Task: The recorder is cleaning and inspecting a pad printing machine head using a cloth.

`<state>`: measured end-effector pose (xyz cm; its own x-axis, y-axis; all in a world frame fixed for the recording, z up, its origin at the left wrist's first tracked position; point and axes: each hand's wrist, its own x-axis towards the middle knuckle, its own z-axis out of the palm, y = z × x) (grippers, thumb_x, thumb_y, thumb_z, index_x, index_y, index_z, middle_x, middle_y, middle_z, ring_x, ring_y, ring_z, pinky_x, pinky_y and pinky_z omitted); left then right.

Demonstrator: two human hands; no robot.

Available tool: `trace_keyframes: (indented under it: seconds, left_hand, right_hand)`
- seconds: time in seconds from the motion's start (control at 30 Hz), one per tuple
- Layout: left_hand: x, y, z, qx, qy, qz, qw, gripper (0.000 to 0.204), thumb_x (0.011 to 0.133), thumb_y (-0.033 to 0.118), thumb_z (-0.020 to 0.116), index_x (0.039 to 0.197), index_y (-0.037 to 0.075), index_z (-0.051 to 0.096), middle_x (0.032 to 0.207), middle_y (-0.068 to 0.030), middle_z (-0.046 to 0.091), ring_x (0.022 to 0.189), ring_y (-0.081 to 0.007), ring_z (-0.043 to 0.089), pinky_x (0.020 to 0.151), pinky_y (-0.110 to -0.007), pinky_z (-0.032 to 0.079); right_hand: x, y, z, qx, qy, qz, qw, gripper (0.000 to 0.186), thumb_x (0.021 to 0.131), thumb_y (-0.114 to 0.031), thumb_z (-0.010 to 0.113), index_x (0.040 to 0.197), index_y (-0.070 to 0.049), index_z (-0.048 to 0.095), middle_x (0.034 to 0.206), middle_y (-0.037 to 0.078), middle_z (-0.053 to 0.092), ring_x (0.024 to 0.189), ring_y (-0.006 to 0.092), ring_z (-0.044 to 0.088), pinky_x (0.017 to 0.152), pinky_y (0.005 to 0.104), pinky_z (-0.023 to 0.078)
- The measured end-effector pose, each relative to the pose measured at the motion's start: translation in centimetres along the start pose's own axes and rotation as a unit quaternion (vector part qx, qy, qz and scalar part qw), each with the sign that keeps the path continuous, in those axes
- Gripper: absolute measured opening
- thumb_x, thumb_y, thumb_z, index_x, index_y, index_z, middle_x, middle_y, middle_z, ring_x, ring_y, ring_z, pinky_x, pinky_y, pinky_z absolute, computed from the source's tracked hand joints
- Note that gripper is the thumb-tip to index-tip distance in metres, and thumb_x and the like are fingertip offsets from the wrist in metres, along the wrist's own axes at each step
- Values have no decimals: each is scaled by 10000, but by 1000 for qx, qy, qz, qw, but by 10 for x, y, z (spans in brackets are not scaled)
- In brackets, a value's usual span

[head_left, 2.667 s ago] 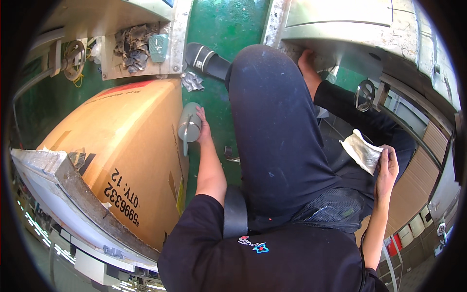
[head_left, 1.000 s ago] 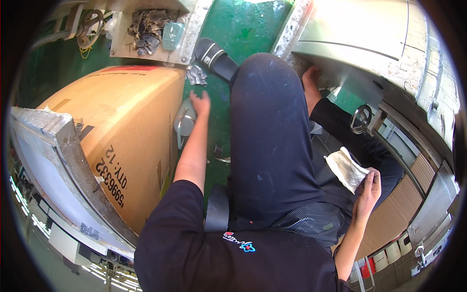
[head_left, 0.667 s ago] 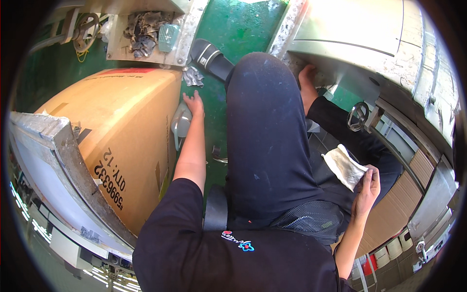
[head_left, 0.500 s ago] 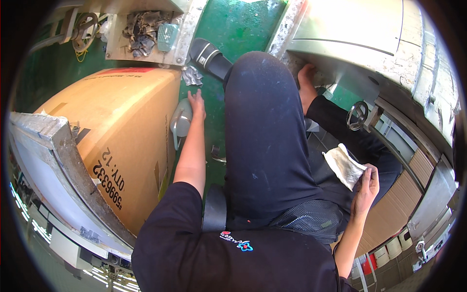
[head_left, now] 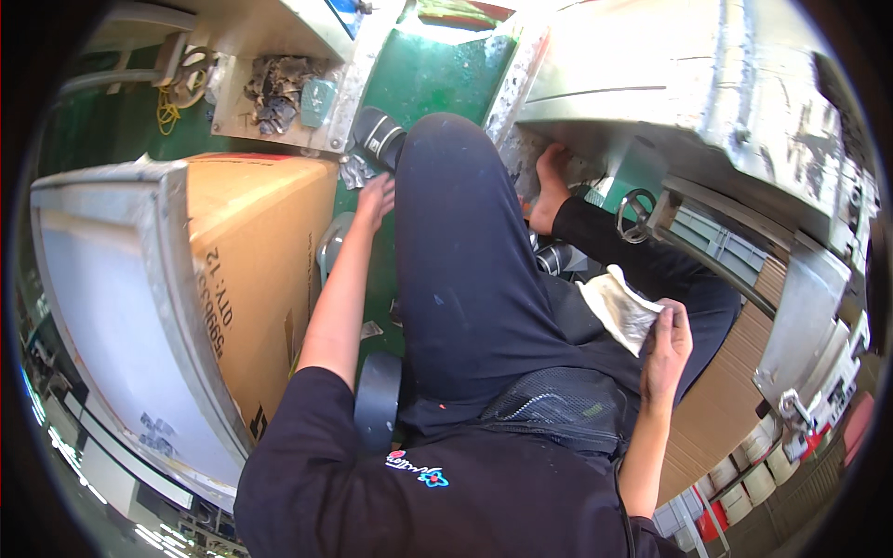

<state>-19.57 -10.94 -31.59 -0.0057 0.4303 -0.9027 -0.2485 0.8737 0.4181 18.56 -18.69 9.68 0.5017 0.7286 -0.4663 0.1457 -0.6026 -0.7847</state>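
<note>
Left hand (head_left: 375,197) open, reaching to crumpled foil scrap (head_left: 356,171) on green floor (head_left: 423,79), possibly touching | right hand (head_left: 666,346) grips white cloth (head_left: 619,309) over thigh | step: reaching for scrap | next: pinch it cleanly

This is a factory or workshop floor: a green painted concrete floor (head_left: 423,79), a big worn grey metal machine housing (head_left: 688,102) with a small handwheel (head_left: 635,216), a large brown cardboard shipping carton (head_left: 251,270), and stacked cardboard sheets (head_left: 721,400).
</note>
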Motion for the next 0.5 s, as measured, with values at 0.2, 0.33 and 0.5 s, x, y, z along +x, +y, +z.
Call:
trace_keyframes:
  seconds: [0.2,0.33,0.5]
  left_hand:
    - [-184,187,64,-125,-29,327,936,444,977,361,407,1296,56,457,1242,-129,569,1064,-225,592,846,-333,478]
    - [-323,230,97,-281,-393,294,825,494,981,427,337,1330,89,428,1277,-157,534,954,-219,617,696,-331,520]
    - [-446,188,136,-226,-676,209,670,580,988,493,195,1475,179,193,1391,-207,417,591,-141,629,443,-237,476]
  right_hand:
    - [-10,-12,13,138,-64,11,988,209,1007,-272,421,965,-92,519,716,-68,436,603,8,368,538,167,308]
    - [-16,-13,12,242,-116,-18,963,214,1011,-276,400,999,-81,485,859,-16,505,763,46,501,635,193,413]
    - [-46,-45,19,303,-219,-41,926,224,1017,-306,363,1062,-100,438,911,17,534,802,88,544,721,263,463]
